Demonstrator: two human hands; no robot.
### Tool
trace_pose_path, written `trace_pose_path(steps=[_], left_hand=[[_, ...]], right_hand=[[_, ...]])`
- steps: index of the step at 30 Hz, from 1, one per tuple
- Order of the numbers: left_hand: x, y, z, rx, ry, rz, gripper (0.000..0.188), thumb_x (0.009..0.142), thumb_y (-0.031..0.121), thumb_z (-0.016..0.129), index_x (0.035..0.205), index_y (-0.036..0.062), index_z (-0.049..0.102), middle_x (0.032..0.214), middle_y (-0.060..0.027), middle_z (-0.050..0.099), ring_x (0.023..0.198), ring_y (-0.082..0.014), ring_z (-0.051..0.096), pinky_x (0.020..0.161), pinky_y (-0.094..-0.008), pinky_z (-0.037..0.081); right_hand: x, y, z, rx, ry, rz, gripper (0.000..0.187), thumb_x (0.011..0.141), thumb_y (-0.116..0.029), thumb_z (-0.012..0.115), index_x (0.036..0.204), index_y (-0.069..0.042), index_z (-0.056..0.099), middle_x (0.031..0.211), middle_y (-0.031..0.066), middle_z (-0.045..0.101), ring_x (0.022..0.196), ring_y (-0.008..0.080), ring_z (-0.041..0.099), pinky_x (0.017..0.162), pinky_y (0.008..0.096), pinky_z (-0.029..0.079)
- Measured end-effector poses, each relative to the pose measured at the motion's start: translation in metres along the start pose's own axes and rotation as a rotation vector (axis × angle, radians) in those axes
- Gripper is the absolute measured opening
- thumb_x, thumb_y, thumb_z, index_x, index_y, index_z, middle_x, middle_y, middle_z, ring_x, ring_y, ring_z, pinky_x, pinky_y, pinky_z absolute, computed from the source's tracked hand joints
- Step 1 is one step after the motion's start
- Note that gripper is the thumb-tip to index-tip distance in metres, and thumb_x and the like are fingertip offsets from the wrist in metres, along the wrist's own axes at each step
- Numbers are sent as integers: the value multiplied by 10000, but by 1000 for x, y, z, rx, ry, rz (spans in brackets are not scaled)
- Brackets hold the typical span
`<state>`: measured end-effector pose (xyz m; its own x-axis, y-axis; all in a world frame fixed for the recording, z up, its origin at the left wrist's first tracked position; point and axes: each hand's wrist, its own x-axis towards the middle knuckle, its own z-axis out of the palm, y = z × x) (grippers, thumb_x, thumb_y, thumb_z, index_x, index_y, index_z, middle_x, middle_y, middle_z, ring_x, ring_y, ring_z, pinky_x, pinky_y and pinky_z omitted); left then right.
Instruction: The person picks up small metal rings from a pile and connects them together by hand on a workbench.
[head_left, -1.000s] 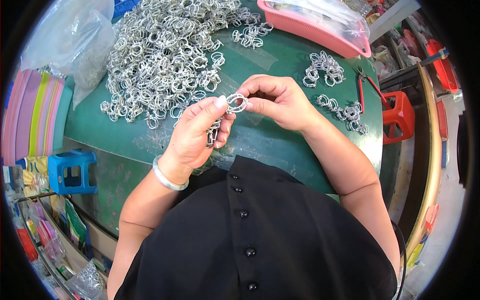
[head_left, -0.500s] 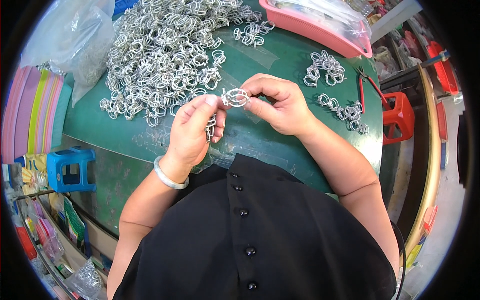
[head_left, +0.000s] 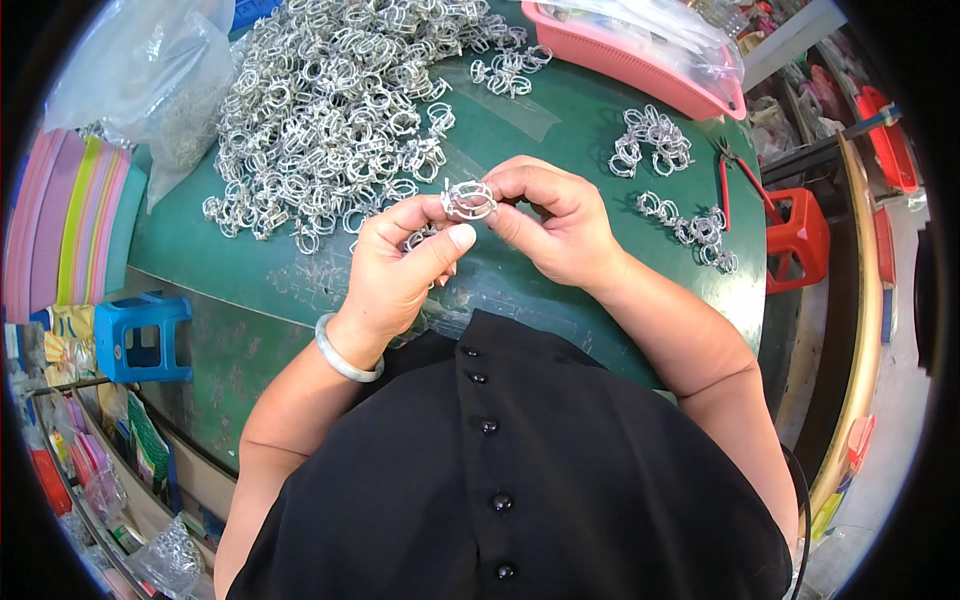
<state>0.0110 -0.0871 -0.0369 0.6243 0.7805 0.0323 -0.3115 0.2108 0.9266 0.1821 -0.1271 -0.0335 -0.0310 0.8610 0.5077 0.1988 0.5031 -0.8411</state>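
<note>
An openwork silver-white metal ring (head_left: 469, 201) is held up between my two hands over the near part of the green table. My right hand (head_left: 556, 212) pinches its right side between thumb and forefinger. The fingers of my left hand (head_left: 398, 258) touch its left side, with the thumb tip now apart from it. More of the same metal (head_left: 417, 238) is tucked inside my curled left fingers, partly hidden. Beyond my hands lies a large heap of similar rings (head_left: 325, 110).
Small groups of rings (head_left: 650, 140) lie at the right, beside red-handled pliers (head_left: 738, 175). A pink basket (head_left: 640, 70) with plastic bags stands at the far right. A clear plastic bag (head_left: 150, 80), stacked coloured trays (head_left: 70, 220), a blue stool (head_left: 143, 338) and a red stool (head_left: 803, 240) flank the table (head_left: 230, 265).
My left thumb has come off the ring and moved down and right. The ring has shifted slightly down; the right hand keeps its pinch.
</note>
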Motion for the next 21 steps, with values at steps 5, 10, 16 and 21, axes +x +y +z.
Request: trace_pose_path(steps=[5,10,16,21], left_hand=[[1,1,2,179,17,80,82,799,67,586,876,39,589,694,21,534,545,-37,469,472,-157,360],[2,0,-1,324,33,172,66,793,44,587,858,40,596,720,28,534,583,-27,453,512,-160,355],[4,2,-10,641,-20,360,81,738,8,615,808,11,575,729,8,526,649,-58,455,566,-201,359],[5,2,-9,778,-34,420,109,689,-10,634,738,3,538,683,-41,517,614,-104,465,551,-226,367]], right_hand=[[0,1,0,-19,-29,-18,138,746,5,605,882,-2,581,821,70,580,705,127,556,636,236,449],[0,-4,0,46,-61,39,204,725,-44,614,920,-9,564,851,70,564,692,121,539,627,240,444],[5,-8,-5,-204,-64,-78,260,708,-47,620,956,-18,547,863,71,560,680,131,545,569,244,444],[4,-16,-1,-277,-97,-17,266,709,-40,616,964,-25,543,844,84,564,652,162,564,529,270,453]])
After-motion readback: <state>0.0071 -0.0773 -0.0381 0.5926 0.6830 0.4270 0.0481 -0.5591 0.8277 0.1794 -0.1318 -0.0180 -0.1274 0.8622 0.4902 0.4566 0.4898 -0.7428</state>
